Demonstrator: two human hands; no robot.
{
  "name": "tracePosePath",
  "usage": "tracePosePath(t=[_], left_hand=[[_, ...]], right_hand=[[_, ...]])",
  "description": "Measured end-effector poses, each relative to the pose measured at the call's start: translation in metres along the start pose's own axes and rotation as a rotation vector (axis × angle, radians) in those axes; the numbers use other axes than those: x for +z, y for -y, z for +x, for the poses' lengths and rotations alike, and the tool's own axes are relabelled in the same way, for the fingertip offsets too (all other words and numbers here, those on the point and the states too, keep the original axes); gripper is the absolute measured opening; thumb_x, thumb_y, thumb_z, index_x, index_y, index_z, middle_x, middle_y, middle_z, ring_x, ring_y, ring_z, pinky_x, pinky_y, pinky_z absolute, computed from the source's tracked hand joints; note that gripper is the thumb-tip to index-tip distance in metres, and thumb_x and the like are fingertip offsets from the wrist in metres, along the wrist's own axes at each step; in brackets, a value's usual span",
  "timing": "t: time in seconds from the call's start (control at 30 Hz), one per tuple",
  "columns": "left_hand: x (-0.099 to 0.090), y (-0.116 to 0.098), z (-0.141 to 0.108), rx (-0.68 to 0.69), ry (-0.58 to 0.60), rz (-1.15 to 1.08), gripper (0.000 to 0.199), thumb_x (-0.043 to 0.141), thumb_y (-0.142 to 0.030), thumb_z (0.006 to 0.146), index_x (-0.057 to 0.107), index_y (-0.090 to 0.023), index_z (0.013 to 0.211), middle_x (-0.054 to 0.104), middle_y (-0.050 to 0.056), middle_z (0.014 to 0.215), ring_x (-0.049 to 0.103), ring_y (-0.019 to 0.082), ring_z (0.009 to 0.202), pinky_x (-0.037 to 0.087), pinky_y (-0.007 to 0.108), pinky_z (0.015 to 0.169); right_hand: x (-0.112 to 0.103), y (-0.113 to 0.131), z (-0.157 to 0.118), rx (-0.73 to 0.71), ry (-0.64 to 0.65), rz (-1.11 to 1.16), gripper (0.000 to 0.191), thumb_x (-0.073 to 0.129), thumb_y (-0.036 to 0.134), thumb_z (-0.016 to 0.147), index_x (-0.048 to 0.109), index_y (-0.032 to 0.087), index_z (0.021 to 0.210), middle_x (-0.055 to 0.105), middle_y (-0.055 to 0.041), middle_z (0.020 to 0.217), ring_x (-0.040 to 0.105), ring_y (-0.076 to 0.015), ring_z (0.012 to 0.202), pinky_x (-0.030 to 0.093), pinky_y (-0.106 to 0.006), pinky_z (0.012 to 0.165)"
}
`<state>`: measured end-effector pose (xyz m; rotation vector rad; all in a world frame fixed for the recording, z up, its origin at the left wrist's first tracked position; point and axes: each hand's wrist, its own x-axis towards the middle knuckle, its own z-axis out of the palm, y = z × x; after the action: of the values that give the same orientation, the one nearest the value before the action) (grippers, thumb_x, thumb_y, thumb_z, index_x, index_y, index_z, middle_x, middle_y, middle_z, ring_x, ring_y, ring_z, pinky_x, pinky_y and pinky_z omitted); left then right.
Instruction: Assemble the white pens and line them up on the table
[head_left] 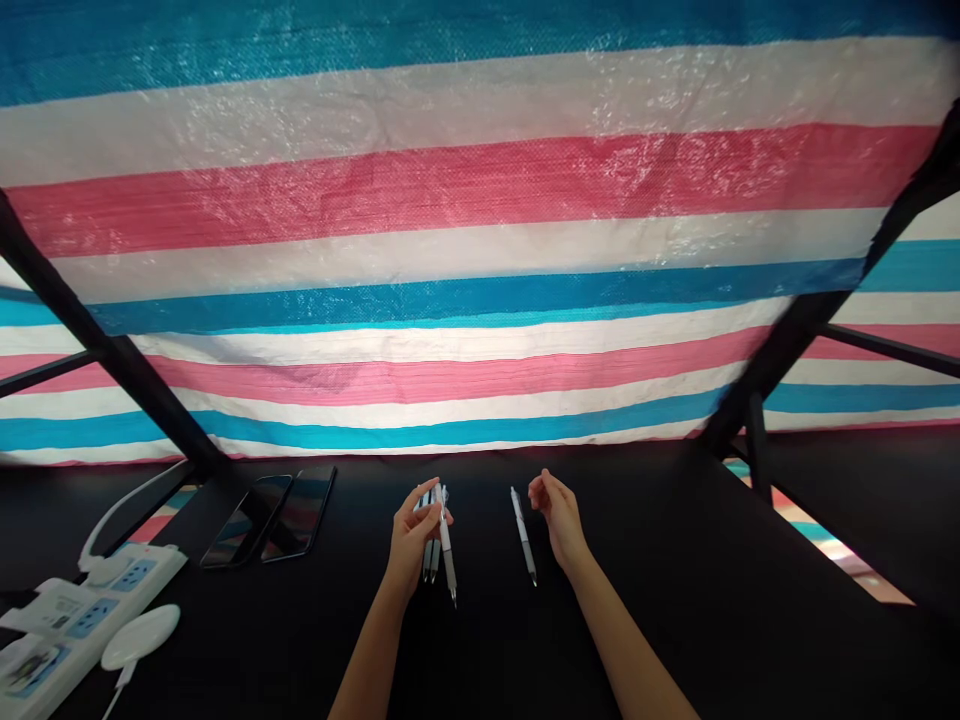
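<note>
A white and grey pen [445, 545] is pinched between the thumb and fingers of my left hand [414, 530], its tip pointing down toward me. Beneath and beside it, more pens [431, 560] lie close together on the black table, partly covered by my left hand. Another white and grey pen [523, 535] lies by itself on the table between my hands. Just right of that pen is my right hand [559, 515], not touching it. Its fingers are curled and close together, and I cannot make out anything in them.
Two dark phones [246, 522] [300, 513] lie at the left of the table [480, 650]. A white power strip [97, 620] with plugs and a round white charger [141, 637] is at the lower left. Black frame bars [150, 385] and a striped sheet [480, 190] stand behind.
</note>
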<state>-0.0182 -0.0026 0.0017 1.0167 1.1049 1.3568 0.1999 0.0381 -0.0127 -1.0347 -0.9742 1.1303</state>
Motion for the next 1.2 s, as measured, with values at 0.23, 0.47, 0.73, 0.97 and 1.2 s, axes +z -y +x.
tracePosePath(t=[0.23, 0.47, 0.73, 0.97, 1.2], left_hand=[[0.000, 0.000, 0.000, 0.002, -0.051, -0.044, 0.074, 0.066, -0.049, 0.068, 0.042, -0.021, 0.132, 0.065, 0.002, 0.067, 0.057, 0.013, 0.055, 0.045, 0.025, 0.053], [-0.001, -0.001, 0.000, -0.004, -0.063, -0.062, 0.071, 0.063, -0.046, 0.073, 0.037, -0.022, 0.134, 0.065, 0.002, 0.069, 0.058, 0.014, 0.059, 0.045, 0.023, 0.054], [-0.002, -0.001, 0.001, -0.016, -0.057, -0.065, 0.061, 0.065, -0.044, 0.070, 0.046, -0.020, 0.122, 0.063, 0.001, 0.067, 0.057, 0.014, 0.060, 0.044, 0.023, 0.052], [-0.002, 0.000, 0.001, -0.022, -0.047, -0.083, 0.058, 0.066, -0.044, 0.069, 0.046, -0.021, 0.119, 0.062, 0.000, 0.065, 0.057, 0.015, 0.058, 0.045, 0.025, 0.053], [-0.002, 0.001, 0.001, -0.018, -0.072, -0.105, 0.067, 0.066, -0.045, 0.069, 0.043, -0.021, 0.127, 0.062, 0.000, 0.066, 0.056, 0.013, 0.055, 0.047, 0.026, 0.056]], right_hand=[[-0.006, -0.002, 0.004, 0.082, -0.084, 0.172, 0.036, 0.062, 0.053, 0.072, 0.057, 0.020, 0.061, 0.053, -0.0002, 0.057, 0.046, -0.0116, 0.048, 0.040, -0.026, 0.045], [-0.009, -0.011, 0.009, 0.165, -0.130, 0.261, 0.031, 0.066, 0.049, 0.069, 0.058, 0.020, 0.062, 0.054, -0.0001, 0.057, 0.047, -0.0119, 0.047, 0.040, -0.025, 0.044], [-0.009, -0.013, 0.009, 0.218, -0.145, 0.334, 0.032, 0.072, 0.049, 0.063, 0.060, 0.019, 0.061, 0.054, 0.0020, 0.055, 0.047, -0.0091, 0.047, 0.041, -0.020, 0.043], [-0.008, -0.011, 0.009, 0.231, -0.159, 0.377, 0.029, 0.073, 0.045, 0.064, 0.062, 0.019, 0.060, 0.055, 0.0024, 0.053, 0.048, -0.0090, 0.046, 0.041, -0.021, 0.043], [-0.008, -0.009, 0.009, 0.256, -0.171, 0.398, 0.027, 0.073, 0.042, 0.065, 0.062, 0.018, 0.060, 0.056, 0.0028, 0.053, 0.049, -0.0083, 0.046, 0.041, -0.020, 0.043]])
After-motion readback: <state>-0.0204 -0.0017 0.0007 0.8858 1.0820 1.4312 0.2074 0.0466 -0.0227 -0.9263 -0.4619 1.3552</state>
